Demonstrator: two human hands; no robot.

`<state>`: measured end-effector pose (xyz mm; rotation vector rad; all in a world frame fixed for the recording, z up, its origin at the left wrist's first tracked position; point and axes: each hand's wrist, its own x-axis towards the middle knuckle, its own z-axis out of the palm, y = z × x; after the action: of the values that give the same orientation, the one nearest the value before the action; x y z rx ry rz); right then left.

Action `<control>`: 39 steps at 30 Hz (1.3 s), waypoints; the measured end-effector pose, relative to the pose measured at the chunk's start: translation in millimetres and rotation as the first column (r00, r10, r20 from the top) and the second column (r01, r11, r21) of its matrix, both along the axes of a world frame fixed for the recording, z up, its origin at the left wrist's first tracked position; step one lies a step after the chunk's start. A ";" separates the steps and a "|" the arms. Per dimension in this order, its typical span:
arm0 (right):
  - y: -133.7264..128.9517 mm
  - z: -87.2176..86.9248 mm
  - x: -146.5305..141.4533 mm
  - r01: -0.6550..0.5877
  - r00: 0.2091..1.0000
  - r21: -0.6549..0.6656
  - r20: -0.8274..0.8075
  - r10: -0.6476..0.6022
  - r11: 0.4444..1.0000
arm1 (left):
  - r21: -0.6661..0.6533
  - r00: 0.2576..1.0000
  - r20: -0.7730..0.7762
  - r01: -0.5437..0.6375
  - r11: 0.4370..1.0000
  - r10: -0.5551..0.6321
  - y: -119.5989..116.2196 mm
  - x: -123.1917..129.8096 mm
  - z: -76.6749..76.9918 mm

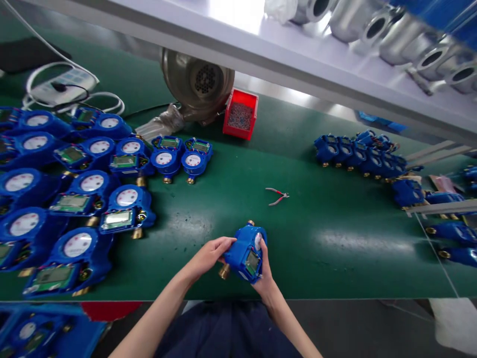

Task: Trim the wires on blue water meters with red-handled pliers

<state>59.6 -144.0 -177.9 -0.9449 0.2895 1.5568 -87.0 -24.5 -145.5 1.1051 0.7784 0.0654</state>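
Between my two hands, over the near part of the green table, is a blue water meter (241, 252) with brass threaded ends and a small display on a green circuit board. It is tilted, its dial side turned toward the right. My left hand (211, 254) grips the meter's left side, thumb on top of the blue body. My right hand (265, 272) wraps round the right side, its fingers partly covering the dial. Beyond the meter, a pair of red-handled cutters (278, 196) lies on the table, touched by neither hand.
Several blue meters (126, 206) fill the table's left side. More meters (357, 153) stand in a row at the back right. A red bin (240, 114) of small screws sits beside a metal blower (197, 82). A white shelf (238, 42) with metal pipe fittings overhangs the back.
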 end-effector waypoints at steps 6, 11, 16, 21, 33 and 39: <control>20.9 68.7 -0.4 -0.110 0.992 0.117 -0.051 0.117 0.987 | 0.129 0.956 0.203 -0.242 0.962 0.213 6.7 -17.2 88.0; 38.8 121.6 -18.1 -0.149 0.987 0.197 -0.037 0.159 0.969 | 0.268 0.861 0.251 -0.502 0.823 0.443 13.1 -42.6 123.1; 41.9 149.3 -31.4 -0.208 0.977 0.142 0.083 0.198 0.968 | 0.264 0.838 0.253 -0.541 0.798 0.484 8.3 -56.0 127.4; 37.0 158.1 -47.2 -0.214 0.977 0.170 0.042 0.210 0.962 | 0.259 0.807 0.263 -0.587 0.767 0.529 2.9 -60.8 130.0; 29.3 180.1 -66.5 -0.265 0.948 0.157 -0.138 0.287 0.951 | 0.683 0.933 0.357 -0.226 0.694 -0.048 29.9 -57.4 174.8; 18.5 191.3 -79.8 -0.435 0.898 0.077 -0.040 0.439 0.897 | 0.637 0.838 0.387 0.058 0.769 -0.384 44.8 -44.7 181.9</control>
<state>-20.2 -125.5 13.4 -0.9574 0.0617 1.9957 -131.7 20.3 36.5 1.7030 0.1222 0.4053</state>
